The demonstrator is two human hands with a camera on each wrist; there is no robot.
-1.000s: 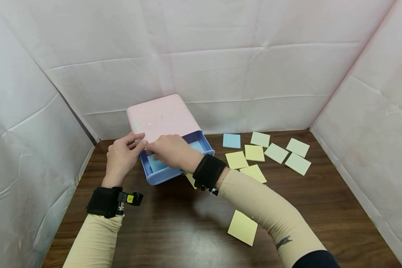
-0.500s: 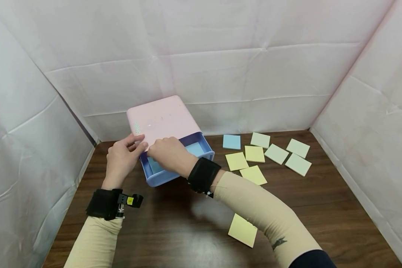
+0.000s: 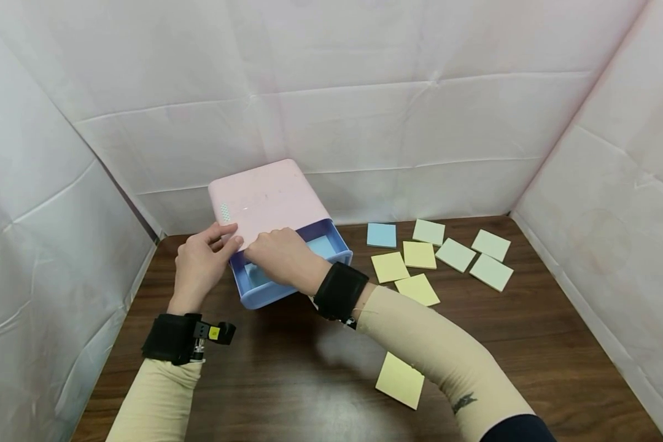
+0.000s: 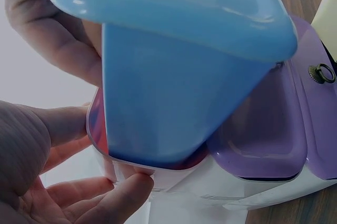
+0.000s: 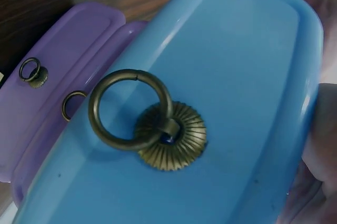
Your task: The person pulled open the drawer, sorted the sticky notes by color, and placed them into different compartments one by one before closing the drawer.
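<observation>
R hand [image 3: 279,255] grip: fingers bent down into the open drawer [image 3: 265,298], knuckles up. Can't tell whether they pinch the blue note [image 3: 323,245] lying in there or just press on it, as the fingertips are hidden. L hand [image 3: 201,264] grip: fingers fairly straight, thumb on top, laid against the front-left corner of the pink box [image 3: 265,193] and bracing it.

Changes vs 1 sec ago are small:
- R hand sits a bit further in, toward 11 o'clock, and the wrist has lifted off the drawer's front edge.
- Less of the blue note shows at the hand's 9 o'clock side, w/ only a sliver there now. The 2 o'clock part is still plain to see, flat on the drawer floor.
- L hand, box & drawer opening are approx unchanged.
- Loose notes on the worktop [image 3: 287,380] haven't moved: the cluster [image 3: 420,253] sits at 1–2 o'clock, and one yellow note [image 3: 400,379] at 5 o'clock, near the R forearm.

My read: the note is in the drawer, and the R hand is seating or squaring it rather than carrying it. The placing part looks nearly done, w/ the hand not yet out.

R wrist cam shows the drawer's blue front w/ its brass ring pull [image 5: 131,110] close up and a purple drawer [image 5: 68,50] beside it, but no fingers on the ring.
</observation>
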